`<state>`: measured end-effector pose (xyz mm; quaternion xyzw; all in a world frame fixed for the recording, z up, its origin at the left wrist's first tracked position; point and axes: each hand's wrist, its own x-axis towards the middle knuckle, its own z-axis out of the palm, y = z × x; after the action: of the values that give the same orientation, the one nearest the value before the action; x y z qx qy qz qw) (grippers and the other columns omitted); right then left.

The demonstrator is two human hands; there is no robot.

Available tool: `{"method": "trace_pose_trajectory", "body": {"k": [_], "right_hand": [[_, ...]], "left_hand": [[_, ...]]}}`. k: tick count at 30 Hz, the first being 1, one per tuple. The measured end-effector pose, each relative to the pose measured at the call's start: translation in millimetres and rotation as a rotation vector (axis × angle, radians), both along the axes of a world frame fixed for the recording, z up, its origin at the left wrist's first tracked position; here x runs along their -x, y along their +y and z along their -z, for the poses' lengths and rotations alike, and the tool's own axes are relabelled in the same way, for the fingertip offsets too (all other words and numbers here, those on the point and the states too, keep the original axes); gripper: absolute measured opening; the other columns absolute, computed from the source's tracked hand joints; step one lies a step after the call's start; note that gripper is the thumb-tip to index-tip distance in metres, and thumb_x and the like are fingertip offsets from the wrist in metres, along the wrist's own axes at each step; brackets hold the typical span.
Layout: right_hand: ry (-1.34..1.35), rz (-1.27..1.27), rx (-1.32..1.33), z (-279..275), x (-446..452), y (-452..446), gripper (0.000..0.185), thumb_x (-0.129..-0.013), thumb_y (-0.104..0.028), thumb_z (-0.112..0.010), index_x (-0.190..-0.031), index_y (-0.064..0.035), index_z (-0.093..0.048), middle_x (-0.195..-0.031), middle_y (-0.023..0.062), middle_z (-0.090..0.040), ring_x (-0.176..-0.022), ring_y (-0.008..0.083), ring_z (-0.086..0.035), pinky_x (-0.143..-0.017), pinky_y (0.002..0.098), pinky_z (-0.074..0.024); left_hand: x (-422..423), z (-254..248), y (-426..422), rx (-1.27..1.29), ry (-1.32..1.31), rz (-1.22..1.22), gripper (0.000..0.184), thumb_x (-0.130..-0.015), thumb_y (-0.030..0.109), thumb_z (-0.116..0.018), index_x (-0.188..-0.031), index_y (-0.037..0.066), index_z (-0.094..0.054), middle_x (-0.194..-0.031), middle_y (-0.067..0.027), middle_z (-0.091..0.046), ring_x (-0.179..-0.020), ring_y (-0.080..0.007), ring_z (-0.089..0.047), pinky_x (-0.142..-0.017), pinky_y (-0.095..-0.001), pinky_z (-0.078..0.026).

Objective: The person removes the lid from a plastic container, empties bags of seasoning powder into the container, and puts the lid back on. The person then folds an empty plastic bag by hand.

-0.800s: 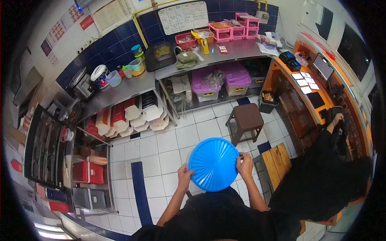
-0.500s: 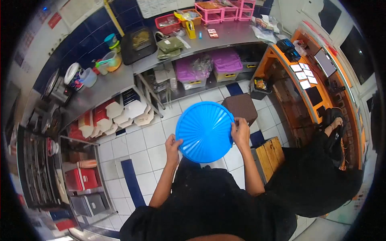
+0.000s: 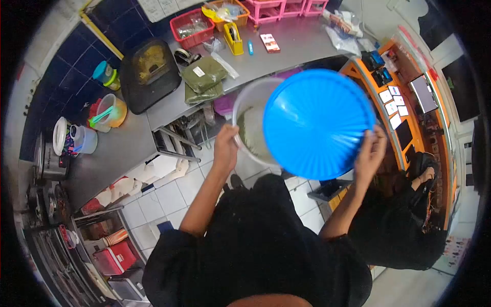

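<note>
A round blue ribbed lid (image 3: 318,124) is off to the right of a translucent round tub (image 3: 255,138), covering part of its opening from my view. My left hand (image 3: 225,148) grips the tub's left rim. My right hand (image 3: 369,156) is closed on the lid's lower right edge. Inside the tub, some greenish-grey contents show along the wall, but I cannot make out what they are. Both things are held up in front of my body, above the tiled floor.
A steel counter (image 3: 302,43) carries green plastic-wrapped packs (image 3: 204,77), a yellow tape dispenser (image 3: 233,40), a red basket (image 3: 192,28) and a black tray (image 3: 149,71). Another person in black (image 3: 404,220) is at my right, near an orange desk (image 3: 396,120). Steel shelving stands at lower left.
The lid has come off the tub and moved right and up with my right hand. My left hand has risen with the tub, whose opening now shows. My view is nearer the counter.
</note>
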<state>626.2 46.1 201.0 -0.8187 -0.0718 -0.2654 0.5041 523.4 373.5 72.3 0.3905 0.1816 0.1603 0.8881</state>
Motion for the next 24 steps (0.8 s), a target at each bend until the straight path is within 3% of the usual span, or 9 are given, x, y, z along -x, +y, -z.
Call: {"method": "trace_pose_trajectory", "body": {"k": [2, 5, 7, 10, 13, 15, 17, 21, 24], "right_hand": [[-0.011, 0.049, -0.300, -14, -27, -9, 0.028, -0.097, -0.012, -0.062, -0.122, 0.0003, -0.057, -0.091, 0.0002, -0.059, -0.079, 0.0069, -0.054, -0.071, 0.0222, -0.0441], [-0.173, 0.177, -0.354, -20, -82, -39, 0.030, -0.095, -0.009, -0.064, -0.121, 0.0038, -0.057, -0.089, 0.0026, -0.065, -0.077, 0.0056, -0.057, -0.068, 0.0213, -0.0459], [-0.277, 0.248, -0.353, -32, -116, -21, 0.024, -0.094, -0.010, -0.066, -0.113, 0.0042, -0.060, -0.085, 0.0010, -0.063, -0.074, 0.0061, -0.056, -0.065, 0.0213, -0.0444], [-0.481, 0.269, -0.219, -27, -199, 14, 0.024, -0.093, -0.008, -0.067, -0.112, 0.0047, -0.061, -0.092, 0.0065, -0.067, -0.080, 0.0113, -0.061, -0.071, 0.0247, -0.0495], [-0.467, 0.336, 0.305, 14, -297, 46, 0.024, -0.090, -0.008, -0.066, -0.111, 0.0019, -0.061, -0.100, 0.0140, -0.066, -0.090, 0.0239, -0.063, -0.088, 0.0362, -0.0491], [-0.336, 0.231, 0.334, 54, -350, 83, 0.026, -0.086, -0.007, -0.067, -0.111, -0.0002, -0.063, -0.104, 0.0166, -0.066, -0.094, 0.0285, -0.065, -0.086, 0.0377, -0.0510], [-0.405, -0.035, 0.447, 96, -391, 108, 0.026, -0.082, -0.001, -0.065, -0.108, -0.0013, -0.063, -0.106, 0.0164, -0.066, -0.094, 0.0344, -0.065, -0.085, 0.0399, -0.0515], [-0.259, -0.329, 0.610, 171, -432, 133, 0.031, -0.076, 0.005, -0.065, -0.105, -0.0022, -0.058, -0.108, 0.0152, -0.065, -0.102, 0.0360, -0.061, -0.091, 0.0442, -0.0475], [-0.220, -0.421, 0.654, 202, -445, 142, 0.031, -0.074, 0.004, -0.067, -0.102, -0.0032, -0.058, -0.114, 0.0164, -0.063, -0.107, 0.0381, -0.058, -0.094, 0.0469, -0.0457]], "left_hand": [[-36, -28, 20, 0.112, -0.003, 0.026, 0.009, -0.094, 0.013, -0.058, -0.086, 0.009, -0.055, -0.083, 0.0008, -0.057, -0.080, -0.0102, -0.056, -0.075, -0.0269, -0.044], [-85, -31, 47, 0.156, 0.026, -0.012, 0.006, -0.094, 0.008, -0.057, -0.088, 0.008, -0.055, -0.086, -0.0009, -0.060, -0.086, -0.0120, -0.060, -0.084, -0.0300, -0.048], [-112, -32, 60, 0.157, 0.015, -0.033, 0.007, -0.094, 0.007, -0.056, -0.088, 0.008, -0.055, -0.089, -0.0026, -0.063, -0.086, -0.0131, -0.062, -0.086, -0.0313, -0.049], [-151, -43, 67, 0.155, 0.038, -0.078, 0.008, -0.095, 0.008, -0.056, -0.087, 0.008, -0.055, -0.090, -0.0033, -0.063, -0.087, -0.0124, -0.061, -0.086, -0.0303, -0.049], [-184, -28, 79, 0.182, 0.038, -0.098, 0.010, -0.094, 0.007, -0.057, -0.085, 0.008, -0.055, -0.090, -0.0033, -0.063, -0.087, -0.0123, -0.061, -0.086, -0.0296, -0.049], [-201, -28, 80, 0.189, 0.080, -0.158, 0.011, -0.093, 0.006, -0.058, -0.083, 0.008, -0.055, -0.090, -0.0030, -0.063, -0.088, -0.0120, -0.060, -0.087, -0.0289, -0.048], [-216, -28, 80, 0.176, 0.120, -0.200, 0.011, -0.093, 0.006, -0.058, -0.083, 0.007, -0.055, -0.090, -0.0029, -0.063, -0.089, -0.0118, -0.060, -0.087, -0.0293, -0.048], [-237, -18, 88, 0.217, 0.138, -0.250, 0.009, -0.093, 0.007, -0.058, -0.085, 0.008, -0.055, -0.089, -0.0031, -0.063, -0.087, -0.0118, -0.060, -0.085, -0.0290, -0.048], [-256, -38, 94, 0.158, 0.189, -0.310, 0.007, -0.093, 0.008, -0.060, -0.087, 0.007, -0.056, -0.088, -0.0027, -0.063, -0.081, -0.0111, -0.061, -0.077, -0.0261, -0.049]]}}
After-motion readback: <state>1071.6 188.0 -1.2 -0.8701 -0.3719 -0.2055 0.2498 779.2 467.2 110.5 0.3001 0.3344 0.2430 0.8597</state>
